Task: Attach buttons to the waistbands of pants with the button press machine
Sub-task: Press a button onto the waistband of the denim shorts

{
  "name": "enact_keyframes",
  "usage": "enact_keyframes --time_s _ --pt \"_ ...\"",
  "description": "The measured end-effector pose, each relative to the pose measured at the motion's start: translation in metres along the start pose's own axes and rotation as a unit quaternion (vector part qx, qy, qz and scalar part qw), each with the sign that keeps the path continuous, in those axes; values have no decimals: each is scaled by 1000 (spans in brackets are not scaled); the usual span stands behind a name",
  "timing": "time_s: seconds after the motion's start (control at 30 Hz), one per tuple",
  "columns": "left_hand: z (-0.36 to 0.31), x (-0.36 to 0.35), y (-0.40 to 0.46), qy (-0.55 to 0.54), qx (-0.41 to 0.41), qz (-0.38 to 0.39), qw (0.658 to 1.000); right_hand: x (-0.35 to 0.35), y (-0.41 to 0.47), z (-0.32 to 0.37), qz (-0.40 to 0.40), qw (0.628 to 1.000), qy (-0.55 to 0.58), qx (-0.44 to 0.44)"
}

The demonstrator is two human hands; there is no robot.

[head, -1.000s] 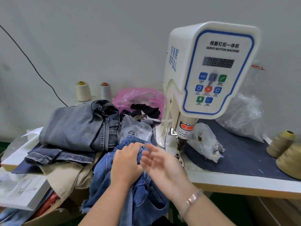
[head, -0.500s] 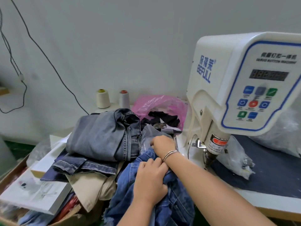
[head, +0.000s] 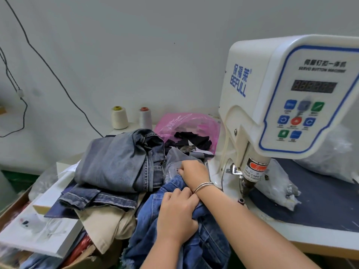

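Blue denim pants (head: pixel 204 247) bunched at counter (head: pixel 303 232) edge beside white button press machine (head: pixel 275 105); left hand (head: pixel 177 216) fingers gripping denim; right hand (head: pixel 194 169) fingers curled into clear plastic bag (head: pixel 172 167).

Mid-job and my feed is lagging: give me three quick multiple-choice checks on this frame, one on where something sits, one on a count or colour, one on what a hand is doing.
1. Where is the pink plastic bag?
A. Behind the denim piles, against the wall
B. Under the press head
C. On the dark mat at the right

2. How many thread cones stand by the wall at the left of that bag?
A. One
B. Two
C. Four

3. What is the left hand doing?
A. Pressing a panel button
B. Lying flat on the mat
C. Gripping the blue jeans

Answers:
1 A, it sits past the folded grey jeans, left of the button machine.
2 B, a cream cone and a grey cone.
3 C, its fingers are curled into bunched denim.
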State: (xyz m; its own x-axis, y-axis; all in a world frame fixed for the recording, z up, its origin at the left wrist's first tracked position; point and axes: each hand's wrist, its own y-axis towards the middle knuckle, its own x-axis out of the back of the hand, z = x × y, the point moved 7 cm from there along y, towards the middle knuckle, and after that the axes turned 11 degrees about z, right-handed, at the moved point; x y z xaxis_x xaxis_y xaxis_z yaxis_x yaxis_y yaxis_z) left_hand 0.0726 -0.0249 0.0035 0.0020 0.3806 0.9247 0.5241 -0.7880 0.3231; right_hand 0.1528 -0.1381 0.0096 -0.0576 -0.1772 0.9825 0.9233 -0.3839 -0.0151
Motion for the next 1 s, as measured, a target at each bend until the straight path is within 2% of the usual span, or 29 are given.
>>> enact_keyframes --time_s 0.1,0.2,0.27,0.37,0.53,0.63,0.83,1.0 --pt "-1 1 0 7 -3 1 1000 10 -16 -12 -27 983 179 -18" --pt "0 4 -1 -17 5 -19 1000 44 -53 -10 -135 914 381 32" --pt "1 7 -1 -35 9 -39 999 62 -96 -6 -186 879 427 98" --pt "2 6 -1 -41 12 -54 998 59 -163 -18 -178 861 457 131" --pt "4 2 0 -42 38 -26 998 39 -200 -97 -183 863 470 23" --pt "3 3 -1 -38 47 -23 998 41 -195 -125 -198 857 476 -3" --pt "3 1 -1 -51 46 -14 998 35 -171 -129 -140 895 422 5" --pt "4 2 0 -54 48 -18 997 44 -171 -126 -164 938 303 39"
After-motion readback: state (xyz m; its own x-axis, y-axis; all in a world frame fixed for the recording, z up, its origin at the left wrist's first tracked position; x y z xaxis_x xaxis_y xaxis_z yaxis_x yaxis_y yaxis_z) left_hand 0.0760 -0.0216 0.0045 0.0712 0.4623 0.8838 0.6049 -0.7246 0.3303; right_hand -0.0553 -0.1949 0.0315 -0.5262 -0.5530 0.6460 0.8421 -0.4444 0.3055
